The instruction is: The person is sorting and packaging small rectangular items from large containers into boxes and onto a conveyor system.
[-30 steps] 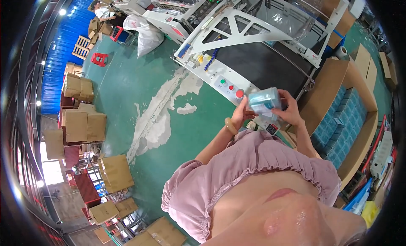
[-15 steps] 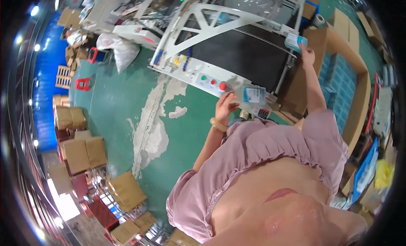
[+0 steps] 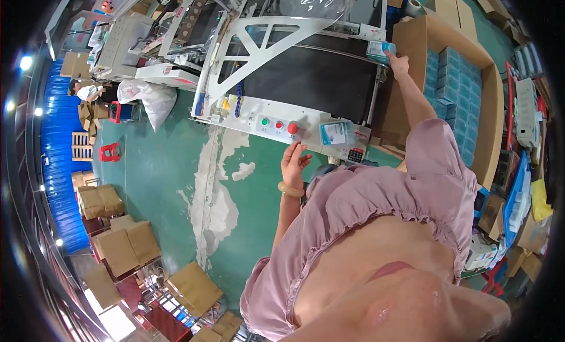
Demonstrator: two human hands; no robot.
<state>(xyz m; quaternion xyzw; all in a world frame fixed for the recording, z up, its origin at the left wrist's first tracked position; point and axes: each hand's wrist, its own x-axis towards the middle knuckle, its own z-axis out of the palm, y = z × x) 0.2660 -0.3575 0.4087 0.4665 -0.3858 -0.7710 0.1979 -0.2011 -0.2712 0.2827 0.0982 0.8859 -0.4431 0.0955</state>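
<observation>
A small light-blue packet [image 3: 381, 49] sits at the right edge of the black conveyor belt [image 3: 312, 77], under the fingers of the right hand [image 3: 399, 62], while a second pale-blue packet [image 3: 336, 132] lies on the white control panel [image 3: 294, 125]. Stacked blue packets [image 3: 456, 89] fill an open brown carton [image 3: 491, 95] (far right); closed brown cartons [image 3: 120, 248] stand on the green floor.

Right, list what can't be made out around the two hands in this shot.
- Head view, right hand: its fingers lie behind the small blue box, so the grip is unclear.
- Left hand: whether it touches the control panel is uncertain.
- Packet on the panel: too small to identify.
- Carton contents: partly hidden by the arm.
</observation>
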